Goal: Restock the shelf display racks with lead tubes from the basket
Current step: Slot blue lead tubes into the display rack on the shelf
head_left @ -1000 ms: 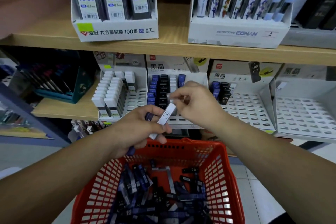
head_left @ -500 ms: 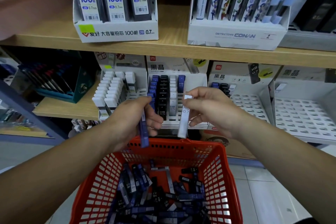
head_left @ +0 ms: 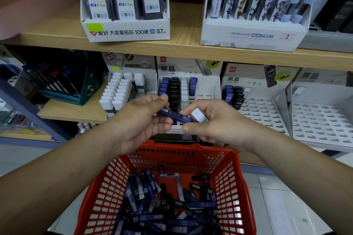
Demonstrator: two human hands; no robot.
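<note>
My left hand (head_left: 142, 120) holds one end of a blue lead tube (head_left: 174, 115) that lies across to my right hand (head_left: 215, 122). My right hand grips a white lead tube (head_left: 199, 116) marked HB, and its fingers touch the blue tube's other end. Both hands hover in front of the middle display rack (head_left: 206, 86), which holds rows of blue, black and white tubes. Below them sits the red basket (head_left: 232, 192) with several blue and black lead tubes (head_left: 168, 202) piled inside.
A second rack (head_left: 267, 112) to the right holds a few tubes and many bare slots; a third rack (head_left: 321, 122) further right is nearly bare. White-capped tubes (head_left: 119, 93) fill the left rack. Boxes of 100-lead packs (head_left: 126, 30) and Conan pens (head_left: 252, 36) stand on the upper shelf.
My hands have come together. The blue tube swung from hanging down in my left hand to lying across toward my right hand. The white tube, upright before, is now drawn into my right hand.
</note>
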